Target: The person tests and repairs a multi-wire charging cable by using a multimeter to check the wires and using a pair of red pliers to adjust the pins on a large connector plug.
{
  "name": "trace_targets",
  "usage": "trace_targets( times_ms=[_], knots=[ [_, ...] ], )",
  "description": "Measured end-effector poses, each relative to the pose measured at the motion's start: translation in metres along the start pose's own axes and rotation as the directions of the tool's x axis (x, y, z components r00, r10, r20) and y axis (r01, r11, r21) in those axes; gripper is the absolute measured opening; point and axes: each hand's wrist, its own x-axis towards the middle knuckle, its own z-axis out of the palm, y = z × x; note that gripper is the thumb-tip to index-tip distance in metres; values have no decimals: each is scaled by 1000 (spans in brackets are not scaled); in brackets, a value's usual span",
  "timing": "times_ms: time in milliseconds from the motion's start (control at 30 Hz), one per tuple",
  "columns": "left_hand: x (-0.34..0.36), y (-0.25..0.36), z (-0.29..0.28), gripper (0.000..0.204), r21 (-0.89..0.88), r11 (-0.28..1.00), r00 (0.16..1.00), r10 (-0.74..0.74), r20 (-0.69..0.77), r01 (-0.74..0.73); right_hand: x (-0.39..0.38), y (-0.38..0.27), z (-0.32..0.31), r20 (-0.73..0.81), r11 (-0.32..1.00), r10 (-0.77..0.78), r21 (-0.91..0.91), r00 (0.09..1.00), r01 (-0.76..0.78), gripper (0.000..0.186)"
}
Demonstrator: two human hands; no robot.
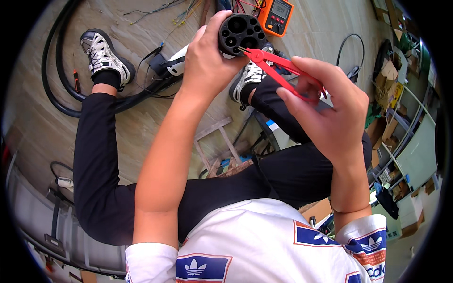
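My left hand (pixel 206 59) is wrapped round a black round connector (pixel 242 34), its face with several round holes turned up toward me. In my right hand (pixel 329 101) are red-handled pliers (pixel 273 70) with thin metal tips, gripped by their handles. The tips touch or lie just over the lower edge of the connector's face, by one of the small holes; whether they reach inside a hole I cannot tell. My left palm and fingers hide the connector's side.
An orange multimeter (pixel 275 17) lies beyond the connector. Thick black cable (pixel 60 89) loops over the floor at the left, near a small red-and-black screwdriver (pixel 76 80). Thin loose wires (pixel 181 16) lie at the far side. Shelves with cardboard boxes (pixel 388 75) stand at the right.
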Motion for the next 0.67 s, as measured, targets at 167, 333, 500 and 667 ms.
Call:
trace_targets(
  times_ms=[167, 333, 500, 667],
  knots=[
    [-17, 8, 8, 75, -9, 1000, 999, 13, -51, -13, -3, -3, 8, -46, 985, -156, -85, 987, 152, 26],
    [-34, 17, 13, 76, 27, 1000, 998, 4, -57, -2, -14, -8, 11, -10, 961, -237, -151, 971, 233, 18],
    [-45, 24, 14, 74, 58, 997, 999, -43, -20, 44, -26, -10, 14, 21, 942, -254, -223, 967, 252, 17],
    [-49, 21, 17, 72, 106, 994, 999, -27, -25, 29, -33, -11, 22, 25, 945, -255, -204, 967, 254, 17]
  ],
)
